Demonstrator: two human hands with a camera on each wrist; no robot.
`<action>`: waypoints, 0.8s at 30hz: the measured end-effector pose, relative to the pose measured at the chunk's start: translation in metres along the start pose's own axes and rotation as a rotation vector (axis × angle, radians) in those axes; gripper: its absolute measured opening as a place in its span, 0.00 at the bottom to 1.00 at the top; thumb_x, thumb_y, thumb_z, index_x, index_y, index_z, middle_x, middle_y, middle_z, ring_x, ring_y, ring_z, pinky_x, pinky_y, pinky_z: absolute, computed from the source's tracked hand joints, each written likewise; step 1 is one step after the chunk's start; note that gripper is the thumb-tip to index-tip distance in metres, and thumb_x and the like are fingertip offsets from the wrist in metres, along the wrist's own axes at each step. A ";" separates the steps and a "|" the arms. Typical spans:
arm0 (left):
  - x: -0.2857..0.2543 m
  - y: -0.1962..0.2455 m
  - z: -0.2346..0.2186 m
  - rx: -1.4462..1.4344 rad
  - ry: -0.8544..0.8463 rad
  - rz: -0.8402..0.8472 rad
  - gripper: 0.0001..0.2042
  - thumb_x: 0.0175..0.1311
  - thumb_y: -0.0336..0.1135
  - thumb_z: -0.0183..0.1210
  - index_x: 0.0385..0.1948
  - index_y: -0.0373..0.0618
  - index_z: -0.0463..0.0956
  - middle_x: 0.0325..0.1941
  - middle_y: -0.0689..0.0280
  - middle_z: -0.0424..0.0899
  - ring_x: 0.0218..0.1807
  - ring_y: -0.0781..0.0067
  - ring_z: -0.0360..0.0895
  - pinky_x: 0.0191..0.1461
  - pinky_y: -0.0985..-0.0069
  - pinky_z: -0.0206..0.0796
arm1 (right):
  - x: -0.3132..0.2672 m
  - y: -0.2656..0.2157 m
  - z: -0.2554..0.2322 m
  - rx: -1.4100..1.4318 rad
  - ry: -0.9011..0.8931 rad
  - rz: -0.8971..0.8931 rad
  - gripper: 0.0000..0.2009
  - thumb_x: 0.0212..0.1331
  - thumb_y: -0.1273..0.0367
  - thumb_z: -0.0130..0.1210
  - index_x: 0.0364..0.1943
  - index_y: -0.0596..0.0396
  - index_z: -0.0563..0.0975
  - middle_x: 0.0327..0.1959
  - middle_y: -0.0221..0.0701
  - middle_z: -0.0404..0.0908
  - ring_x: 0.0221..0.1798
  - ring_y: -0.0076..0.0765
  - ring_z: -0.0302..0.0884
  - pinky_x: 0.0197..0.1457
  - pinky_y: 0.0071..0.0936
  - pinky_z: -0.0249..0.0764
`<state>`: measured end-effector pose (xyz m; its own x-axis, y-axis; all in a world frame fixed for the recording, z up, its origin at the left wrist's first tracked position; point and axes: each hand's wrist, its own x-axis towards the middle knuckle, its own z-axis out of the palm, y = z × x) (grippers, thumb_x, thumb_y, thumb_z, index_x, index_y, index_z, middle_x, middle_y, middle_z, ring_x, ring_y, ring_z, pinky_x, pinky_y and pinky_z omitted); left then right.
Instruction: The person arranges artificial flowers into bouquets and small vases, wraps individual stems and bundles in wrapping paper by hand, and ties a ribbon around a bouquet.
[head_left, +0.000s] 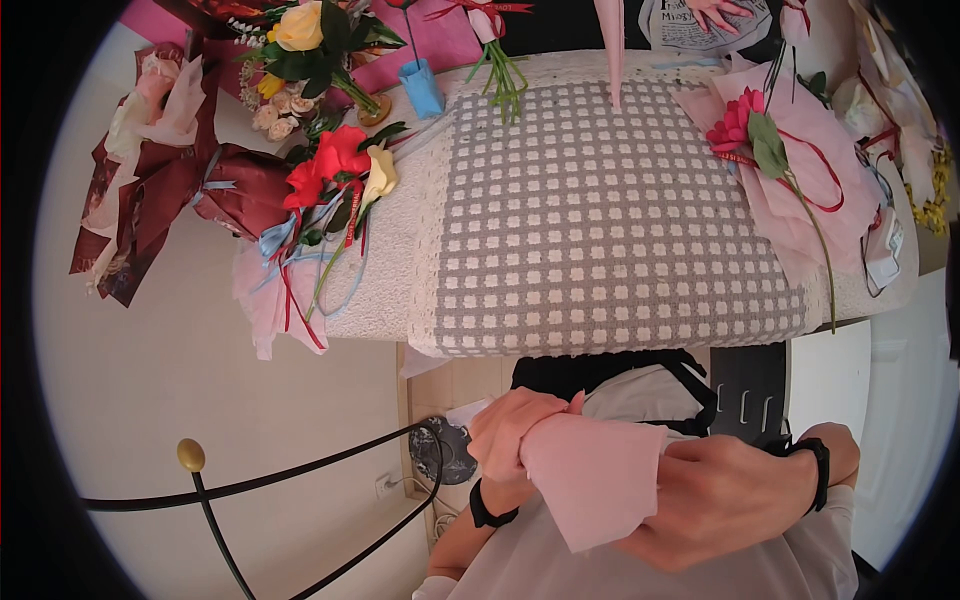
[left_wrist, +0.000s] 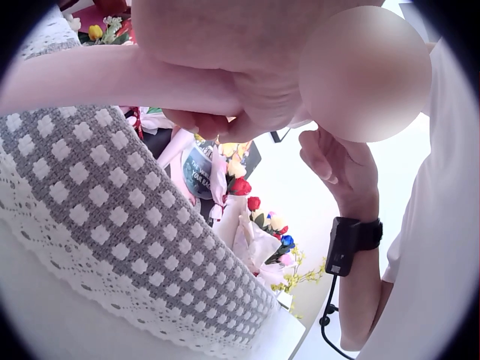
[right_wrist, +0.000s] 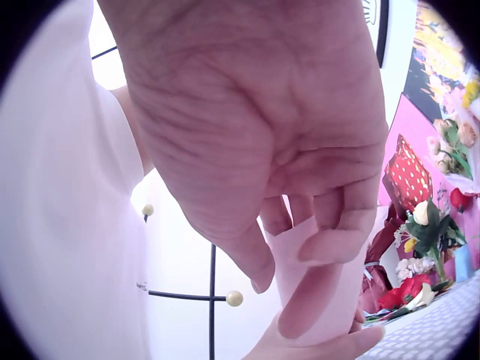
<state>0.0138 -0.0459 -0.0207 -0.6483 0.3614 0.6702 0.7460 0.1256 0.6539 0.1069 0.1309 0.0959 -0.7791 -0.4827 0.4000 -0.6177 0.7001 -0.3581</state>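
Note:
Pink paper [head_left: 592, 480], rolled into a flared shape, spans the space between both hands near the body. The left hand [head_left: 512, 432] grips its left end with curled fingers. At the opposite edge the right hand [head_left: 725, 500] is bent against the paper; in the right wrist view the fingers and thumb of this right hand [right_wrist: 262, 127] curl around the paper [right_wrist: 341, 289], with part of the left hand [right_wrist: 319, 350] below. The left wrist view shows the left hand [left_wrist: 225, 64] large at the top and the right hand [left_wrist: 346, 169] beyond it.
A checked cloth [head_left: 610, 220] covers the table ahead. Red and cream flowers [head_left: 340, 155] lie at its left, a magenta flower [head_left: 738, 122] on pink wrapping [head_left: 825, 200] at its right. A narrow pink cone [head_left: 611, 50] rests at the far edge. A black metal rail [head_left: 300, 472] stands lower left.

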 end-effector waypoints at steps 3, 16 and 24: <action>0.002 0.003 -0.001 -0.013 -0.055 -0.003 0.17 0.48 0.19 0.78 0.37 0.37 0.80 0.24 0.60 0.84 0.21 0.65 0.81 0.24 0.74 0.69 | 0.003 -0.002 -0.008 0.031 -0.075 0.008 0.06 0.47 0.68 0.64 0.28 0.50 0.80 0.24 0.25 0.71 0.20 0.26 0.70 0.18 0.23 0.63; 0.003 0.017 -0.019 -0.400 -0.698 -0.233 0.24 0.47 0.32 0.77 0.48 0.36 0.81 0.38 0.56 0.90 0.37 0.57 0.91 0.41 0.69 0.81 | -0.011 -0.001 -0.022 0.018 -0.169 -0.022 0.06 0.51 0.70 0.61 0.31 0.55 0.77 0.26 0.28 0.74 0.20 0.26 0.74 0.20 0.24 0.64; -0.020 0.011 -0.004 -0.450 -0.520 -0.326 0.21 0.50 0.29 0.76 0.46 0.37 0.80 0.36 0.57 0.89 0.35 0.64 0.89 0.37 0.74 0.79 | -0.014 0.002 -0.015 -0.072 -0.224 -0.004 0.10 0.50 0.70 0.62 0.36 0.60 0.79 0.31 0.31 0.78 0.20 0.25 0.74 0.22 0.24 0.68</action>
<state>0.0338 -0.0552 -0.0257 -0.5867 0.7736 0.2396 0.3230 -0.0479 0.9452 0.1186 0.1467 0.1024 -0.7857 -0.5850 0.2011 -0.6182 0.7297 -0.2923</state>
